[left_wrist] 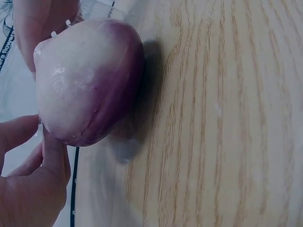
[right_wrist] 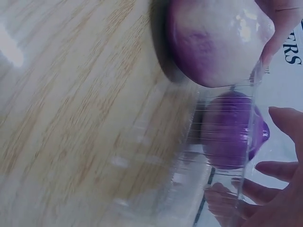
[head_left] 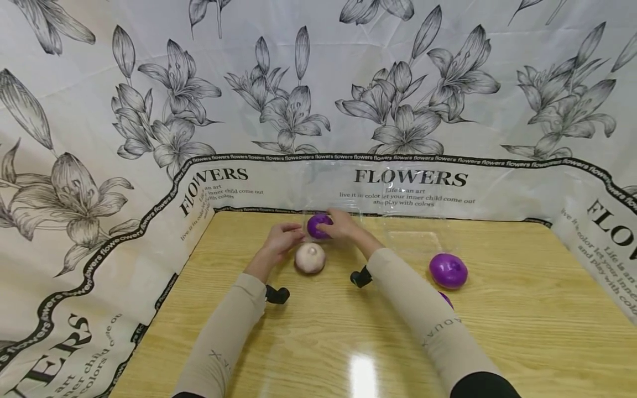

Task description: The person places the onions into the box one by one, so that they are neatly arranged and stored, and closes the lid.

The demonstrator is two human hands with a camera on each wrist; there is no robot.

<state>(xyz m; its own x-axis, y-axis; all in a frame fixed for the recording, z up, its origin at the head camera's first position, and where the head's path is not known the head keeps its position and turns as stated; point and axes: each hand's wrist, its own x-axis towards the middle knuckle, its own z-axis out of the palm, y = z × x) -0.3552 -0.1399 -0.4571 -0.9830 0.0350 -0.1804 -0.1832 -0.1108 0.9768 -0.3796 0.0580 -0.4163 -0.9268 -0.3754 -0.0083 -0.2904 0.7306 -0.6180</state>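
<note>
A glossy purple onion (head_left: 318, 226) sits inside a clear plastic container (right_wrist: 189, 165) at the back of the table. My right hand (head_left: 343, 225) reaches in from the right, its fingers spread beside that onion; in the right wrist view a gap shows between them and it. At the container's left side, my left hand (head_left: 283, 240) pinches the clear rim between thumb and fingers (left_wrist: 52, 156). Just in front of the container, close to the left fingers, lies a white-and-purple onion (head_left: 310, 258) with a pointed tip. It fills much of the left wrist view.
Right of the right forearm lies another purple onion (head_left: 448, 271), with a further purple one (head_left: 446, 299) mostly hidden by the sleeve. A second clear plastic container (head_left: 415, 241) stands at the back right. Behind the wooden table (head_left: 522, 309) hangs a flower-printed cloth (head_left: 278, 182).
</note>
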